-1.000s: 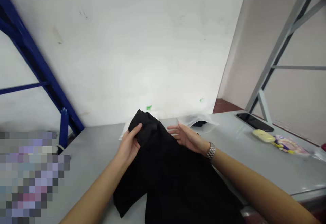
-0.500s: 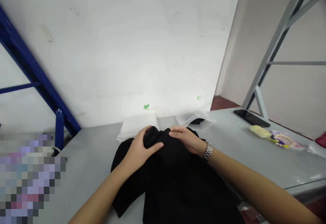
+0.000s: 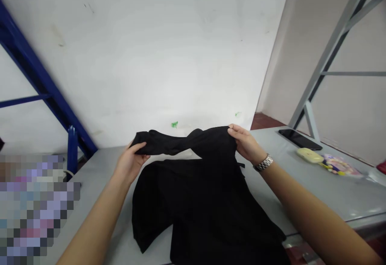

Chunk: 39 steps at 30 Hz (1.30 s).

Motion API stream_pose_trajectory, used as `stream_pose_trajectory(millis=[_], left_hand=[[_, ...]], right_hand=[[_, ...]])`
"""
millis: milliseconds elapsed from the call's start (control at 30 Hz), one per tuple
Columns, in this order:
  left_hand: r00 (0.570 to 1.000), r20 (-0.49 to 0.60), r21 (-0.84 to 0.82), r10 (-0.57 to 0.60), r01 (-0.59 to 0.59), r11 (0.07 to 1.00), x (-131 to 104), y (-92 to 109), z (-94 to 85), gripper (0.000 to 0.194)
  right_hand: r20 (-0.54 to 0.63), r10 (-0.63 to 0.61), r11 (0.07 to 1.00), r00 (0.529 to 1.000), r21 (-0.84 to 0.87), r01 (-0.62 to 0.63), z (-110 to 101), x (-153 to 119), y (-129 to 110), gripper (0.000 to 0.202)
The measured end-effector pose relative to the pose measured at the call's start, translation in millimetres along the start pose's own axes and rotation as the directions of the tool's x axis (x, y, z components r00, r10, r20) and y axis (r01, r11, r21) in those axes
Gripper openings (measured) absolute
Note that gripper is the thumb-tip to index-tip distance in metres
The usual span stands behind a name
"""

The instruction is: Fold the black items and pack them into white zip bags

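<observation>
Black garment (image 3: 205,200) lies spread on the table (image 3: 99,168), bulk of it between the forearms and running out of the bottom edge. Its far part is lifted and pulled out in a strip between the two hands, dipping a little midway; a pale gap shows between strip and spread cloth on the left. Left hand (image 3: 130,161) pinches the strip's left end, thumb on top, other fingers mostly behind the cloth. Right hand (image 3: 245,141) pinches the right-hand corner, thumb on the near side, fingertips at the edge. Hands well apart, about level. Watch (image 3: 264,163) on the right wrist. Table is grey, smooth. Right of the right hand, well apart: yellow case (image 3: 309,155), colourful trinket (image 3: 340,165) just beside it, phone (image 3: 300,139) lying flat farther back. Left side pixelated, can't tell contents. Blue frame (image 3: 45,80) on the left, grey frame (image 3: 331,52) on the right. White wall (image 3: 157,56) behind the table, green marks (image 3: 174,124) low on it; red-brown floor (image 3: 265,121) shows past its right edge. Counts: one garment, two hands, one watch, one case, one trinket, one phone, two frames, two green marks.
</observation>
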State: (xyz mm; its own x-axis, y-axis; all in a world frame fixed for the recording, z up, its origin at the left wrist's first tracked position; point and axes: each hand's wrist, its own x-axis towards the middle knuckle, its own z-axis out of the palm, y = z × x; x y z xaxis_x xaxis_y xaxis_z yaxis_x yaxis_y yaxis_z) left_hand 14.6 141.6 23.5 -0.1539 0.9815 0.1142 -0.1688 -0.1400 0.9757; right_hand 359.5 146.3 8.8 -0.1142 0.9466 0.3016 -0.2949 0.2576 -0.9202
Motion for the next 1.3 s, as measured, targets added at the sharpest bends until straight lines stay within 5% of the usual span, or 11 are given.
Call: stream_pose_trajectory(millis=[133,167,233,300,333,433,500,600,733,1100,1300], left_hand=[[0.983,0.137,0.266,-0.120,0.080,0.961,2.0,-2.1,-16.7,0.021],[0.979,0.152,0.400,-0.133,0.063,0.914,1.6,-1.8,-20.7,0.020],[0.981,0.148,0.641,-0.122,-0.001,0.767,-0.2,-0.5,-25.1,0.016],[0.982,0.163,0.774,-0.093,-0.069,0.630,-3.2,0.8,-23.7,0.017],[0.979,0.184,0.792,-0.092,-0.092,0.604,-4.8,0.8,-21.1,0.022],[0.960,0.246,0.838,-0.136,-0.140,0.528,-8.0,-4.7,-11.9,0.039],[0.967,0.211,0.882,-0.143,-0.126,0.454,-6.9,-14.4,-8.8,0.047],[0.978,0.204,0.935,-0.052,-0.179,0.307,-0.2,-34.1,-9.5,0.061],[0.924,0.378,0.900,0.056,-0.381,0.209,9.9,-49.7,-10.5,0.043],[0.784,0.610,0.765,-0.116,-0.544,0.344,-1.4,-25.7,-11.0,0.055],[0.831,0.556,0.776,0.018,-0.527,0.347,12.7,-44.9,-12.7,0.030]], right_hand=[[0.251,-0.003,0.985,0.968,-0.164,0.046,8.8,-17.4,-21.9,0.007],[0.475,0.086,0.970,0.876,-0.241,0.036,14.4,-23.0,-27.8,0.007],[0.811,0.339,0.919,0.476,-0.393,0.014,26.0,-32.3,-35.7,0.016],[0.842,0.494,0.864,0.219,-0.503,-0.016,33.6,-35.5,-35.3,0.026],[0.806,0.531,0.838,0.260,-0.545,-0.021,34.6,-34.6,-32.2,0.028],[0.551,0.473,0.708,0.687,-0.702,0.075,26.4,-25.6,-18.2,0.031],[0.409,0.395,0.570,0.822,-0.811,0.130,15.5,-19.7,-11.3,0.044],[0.366,0.527,0.431,0.767,-0.893,0.130,1.2,-14.8,-8.7,0.070],[0.349,0.617,0.389,0.705,-0.914,0.112,-6.4,-10.3,-10.7,0.039],[0.236,0.378,0.456,0.895,-0.889,0.042,-17.4,3.3,1.7,0.031],[0.221,0.216,0.477,0.951,-0.874,0.095,-20.7,3.3,0.3,0.032]])
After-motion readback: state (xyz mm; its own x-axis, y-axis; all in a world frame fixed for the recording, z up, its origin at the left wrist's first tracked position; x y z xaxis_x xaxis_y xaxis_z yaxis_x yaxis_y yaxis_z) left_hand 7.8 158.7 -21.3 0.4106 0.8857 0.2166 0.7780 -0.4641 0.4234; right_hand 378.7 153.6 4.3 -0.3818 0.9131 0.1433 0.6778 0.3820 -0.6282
